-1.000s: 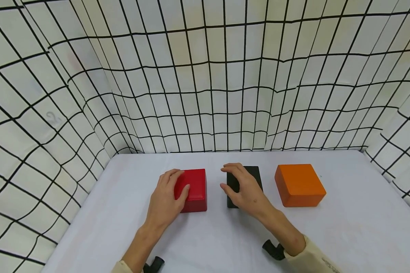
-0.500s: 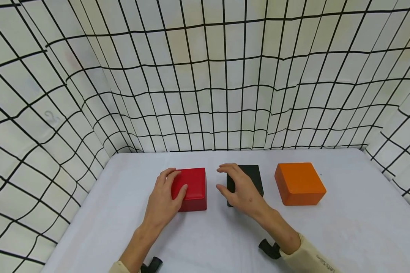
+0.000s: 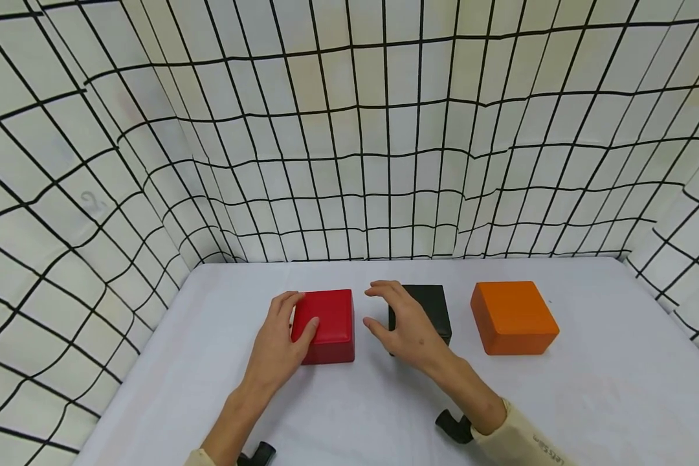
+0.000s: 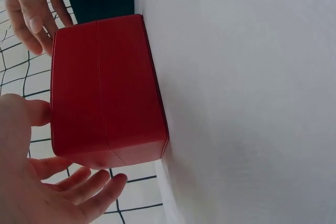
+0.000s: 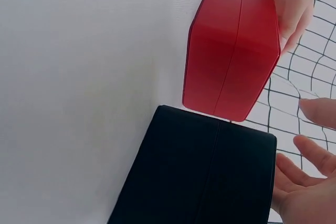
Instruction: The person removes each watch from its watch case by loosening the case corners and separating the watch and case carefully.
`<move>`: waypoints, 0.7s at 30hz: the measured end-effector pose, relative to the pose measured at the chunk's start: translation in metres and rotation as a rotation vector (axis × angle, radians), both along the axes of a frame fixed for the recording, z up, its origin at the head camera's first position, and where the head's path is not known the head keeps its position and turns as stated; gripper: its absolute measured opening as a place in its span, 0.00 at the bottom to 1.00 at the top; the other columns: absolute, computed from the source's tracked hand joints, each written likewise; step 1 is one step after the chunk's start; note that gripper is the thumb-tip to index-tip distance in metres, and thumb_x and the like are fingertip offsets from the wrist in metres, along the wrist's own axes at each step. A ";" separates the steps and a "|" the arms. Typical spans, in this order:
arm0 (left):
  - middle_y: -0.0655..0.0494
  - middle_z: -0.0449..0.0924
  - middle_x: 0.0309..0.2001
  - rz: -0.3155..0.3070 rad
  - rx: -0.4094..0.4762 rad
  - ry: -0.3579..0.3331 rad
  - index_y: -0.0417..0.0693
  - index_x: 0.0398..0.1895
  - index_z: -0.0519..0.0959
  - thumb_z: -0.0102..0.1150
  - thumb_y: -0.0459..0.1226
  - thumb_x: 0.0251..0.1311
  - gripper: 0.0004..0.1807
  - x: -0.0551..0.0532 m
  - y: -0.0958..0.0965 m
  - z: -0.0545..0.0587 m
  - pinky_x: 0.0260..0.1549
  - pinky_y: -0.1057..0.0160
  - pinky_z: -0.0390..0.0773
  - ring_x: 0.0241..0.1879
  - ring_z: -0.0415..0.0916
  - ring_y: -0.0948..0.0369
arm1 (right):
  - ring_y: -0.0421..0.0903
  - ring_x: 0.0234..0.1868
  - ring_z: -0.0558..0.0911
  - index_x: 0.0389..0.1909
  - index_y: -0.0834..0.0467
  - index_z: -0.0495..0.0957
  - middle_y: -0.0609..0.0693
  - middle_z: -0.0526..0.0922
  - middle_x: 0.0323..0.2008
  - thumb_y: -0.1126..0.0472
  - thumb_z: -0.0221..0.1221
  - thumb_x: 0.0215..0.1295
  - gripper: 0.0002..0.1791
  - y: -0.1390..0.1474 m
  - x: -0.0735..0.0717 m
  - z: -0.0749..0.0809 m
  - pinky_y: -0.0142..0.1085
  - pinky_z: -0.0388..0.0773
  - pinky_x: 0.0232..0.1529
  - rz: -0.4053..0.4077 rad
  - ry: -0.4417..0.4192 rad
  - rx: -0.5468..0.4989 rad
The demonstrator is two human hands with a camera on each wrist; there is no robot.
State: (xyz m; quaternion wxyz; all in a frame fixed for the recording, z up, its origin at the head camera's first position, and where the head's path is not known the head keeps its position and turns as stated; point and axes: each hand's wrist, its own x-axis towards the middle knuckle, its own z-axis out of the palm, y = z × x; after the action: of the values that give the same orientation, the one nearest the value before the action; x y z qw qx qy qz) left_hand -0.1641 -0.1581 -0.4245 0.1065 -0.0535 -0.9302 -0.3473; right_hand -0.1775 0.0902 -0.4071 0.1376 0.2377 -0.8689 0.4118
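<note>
A red box (image 3: 329, 317) with a fine seam round its side sits on the white-covered table. My left hand (image 3: 278, 340) is at its left side, fingers loosely bent along that side and thumb over the top's near left edge. To the right of it stands a black box (image 3: 432, 305), partly hidden by my right hand (image 3: 406, 327). That hand hovers over the black box's left part, its spread thumb and fingers pointing left to the gap between the boxes. Nothing shows between them. In the right wrist view its fingers (image 5: 315, 156) lie beyond the black box's upper edge.
An orange box (image 3: 512, 314) stands on the table (image 3: 606, 401) right of the black one. White walls with a black grid (image 3: 384, 129) enclose the table's back and sides. Black wrist mounts (image 3: 454, 426) stick out from both forearms.
My right hand has drifted a little left, uncovering more of the black box. My left hand has shifted slightly left along the red box. The boxes keep their places.
</note>
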 end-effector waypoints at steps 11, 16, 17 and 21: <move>0.45 0.61 0.76 -0.002 0.080 -0.081 0.47 0.78 0.60 0.70 0.44 0.63 0.43 -0.002 -0.006 -0.002 0.57 0.45 0.85 0.71 0.69 0.43 | 0.55 0.71 0.76 0.65 0.60 0.76 0.55 0.76 0.70 0.63 0.72 0.62 0.30 -0.011 0.000 0.002 0.51 0.80 0.67 0.028 -0.075 -0.003; 0.46 0.59 0.77 -0.003 0.086 -0.110 0.48 0.79 0.59 0.69 0.45 0.64 0.44 -0.002 -0.007 -0.003 0.58 0.45 0.85 0.71 0.69 0.43 | 0.56 0.72 0.75 0.66 0.60 0.75 0.56 0.74 0.71 0.63 0.72 0.61 0.32 -0.015 0.000 0.004 0.52 0.80 0.66 0.033 -0.103 0.012; 0.46 0.59 0.77 -0.003 0.088 -0.114 0.48 0.79 0.59 0.69 0.45 0.64 0.43 -0.002 -0.008 -0.003 0.58 0.45 0.85 0.71 0.69 0.43 | 0.56 0.72 0.74 0.67 0.60 0.74 0.56 0.74 0.72 0.62 0.72 0.62 0.32 -0.015 0.000 0.004 0.52 0.80 0.66 0.036 -0.110 0.015; 0.46 0.59 0.77 -0.006 0.107 -0.130 0.48 0.79 0.59 0.69 0.45 0.65 0.43 -0.003 -0.008 -0.003 0.58 0.46 0.84 0.71 0.69 0.43 | 0.57 0.73 0.74 0.68 0.60 0.73 0.56 0.73 0.73 0.61 0.73 0.61 0.34 -0.017 -0.002 0.004 0.53 0.80 0.66 0.045 -0.134 0.024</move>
State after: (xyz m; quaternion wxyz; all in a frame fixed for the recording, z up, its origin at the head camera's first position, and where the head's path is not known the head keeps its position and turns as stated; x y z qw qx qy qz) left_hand -0.1671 -0.1660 -0.4274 0.0476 -0.0281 -0.9150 -0.3996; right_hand -0.1794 0.0730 -0.4034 0.0671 0.2309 -0.8753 0.4195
